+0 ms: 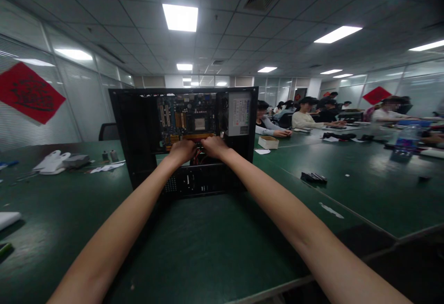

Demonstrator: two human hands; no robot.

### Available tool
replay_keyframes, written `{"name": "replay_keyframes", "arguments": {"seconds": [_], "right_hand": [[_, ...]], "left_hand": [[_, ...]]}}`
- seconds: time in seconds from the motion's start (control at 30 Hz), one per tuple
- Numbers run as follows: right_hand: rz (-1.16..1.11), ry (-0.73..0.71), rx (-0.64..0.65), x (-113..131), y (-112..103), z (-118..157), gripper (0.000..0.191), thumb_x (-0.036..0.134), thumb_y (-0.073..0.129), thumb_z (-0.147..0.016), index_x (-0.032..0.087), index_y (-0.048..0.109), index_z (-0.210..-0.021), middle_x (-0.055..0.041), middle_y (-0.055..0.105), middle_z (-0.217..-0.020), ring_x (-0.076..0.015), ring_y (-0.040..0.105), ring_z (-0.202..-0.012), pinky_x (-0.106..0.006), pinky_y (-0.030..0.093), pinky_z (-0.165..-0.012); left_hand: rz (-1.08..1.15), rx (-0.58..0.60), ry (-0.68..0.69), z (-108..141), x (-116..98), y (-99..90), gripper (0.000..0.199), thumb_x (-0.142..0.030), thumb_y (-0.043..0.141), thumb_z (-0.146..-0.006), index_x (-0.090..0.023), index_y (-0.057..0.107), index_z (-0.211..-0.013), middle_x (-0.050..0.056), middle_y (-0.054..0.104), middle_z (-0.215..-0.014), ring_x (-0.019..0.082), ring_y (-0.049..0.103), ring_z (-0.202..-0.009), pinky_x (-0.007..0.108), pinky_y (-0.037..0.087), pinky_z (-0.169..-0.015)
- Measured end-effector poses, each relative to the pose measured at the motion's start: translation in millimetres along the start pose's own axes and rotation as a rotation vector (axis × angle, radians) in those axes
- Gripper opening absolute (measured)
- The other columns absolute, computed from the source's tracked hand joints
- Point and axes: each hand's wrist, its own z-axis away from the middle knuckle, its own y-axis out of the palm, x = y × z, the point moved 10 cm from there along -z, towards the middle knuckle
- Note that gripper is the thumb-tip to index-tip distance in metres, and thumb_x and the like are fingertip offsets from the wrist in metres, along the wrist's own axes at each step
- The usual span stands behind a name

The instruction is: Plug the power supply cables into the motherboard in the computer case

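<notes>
A black computer case (138,128) stands open on the green table, its inside facing me. A motherboard (189,114) with a square silver socket sits in it, and a grey power supply (240,110) is at its upper right. Both my hands reach into the case at the board's lower edge. My left hand (183,151) has its fingers curled there, their tips hidden. Close beside it, my right hand (214,147) is closed in the same way. What either hand grips is too small to make out. Dark and red cables (198,157) hang just below them.
White plastic bags (53,161) and a grey block (76,161) lie on the left. To the right are a small open box (268,142), a black object (314,178), a paper scrap (331,210) and a plastic bottle (406,140). Several people sit along the table's far right.
</notes>
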Motion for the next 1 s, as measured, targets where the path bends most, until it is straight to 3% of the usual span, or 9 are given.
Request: {"name": "replay_keyframes", "arguments": {"seconds": [0.27, 0.5, 1.0], "right_hand": [[-0.022, 0.040, 0.017, -2, -1, 3, 0.030, 0.027, 0.056, -0.097, 0.013, 0.068, -0.121, -0.0213, 0.071, -0.119, -0.0335, 0.067, -0.114, -0.041, 0.053, -0.093], [-0.029, 0.083, 0.042, -5, -1, 15, 0.031, 0.018, 0.051, -0.096, 0.012, 0.072, -0.119, -0.0220, 0.071, -0.121, -0.0297, 0.068, -0.111, -0.035, 0.054, -0.089], [-0.027, 0.142, 0.052, -13, -3, 14, 0.033, 0.011, 0.051, -0.092, 0.011, 0.074, -0.116, -0.0215, 0.073, -0.115, -0.0315, 0.071, -0.108, -0.036, 0.055, -0.088]], "left_hand": [[-0.022, -0.006, -0.007, -3, -4, -2.3, 0.037, -0.031, 0.045, -0.096, -0.017, 0.077, -0.108, 0.018, 0.075, -0.112, 0.036, 0.071, -0.105, 0.042, 0.056, -0.085], [-0.004, 0.018, -0.028, 1, -3, -1.9, 0.035, -0.028, 0.045, -0.096, -0.017, 0.077, -0.106, 0.018, 0.075, -0.110, 0.035, 0.071, -0.105, 0.040, 0.054, -0.087], [-0.011, 0.017, -0.030, 0, -5, -3.6, 0.037, -0.027, 0.046, -0.095, -0.018, 0.078, -0.110, 0.017, 0.075, -0.112, 0.032, 0.070, -0.106, 0.038, 0.054, -0.088]]}}
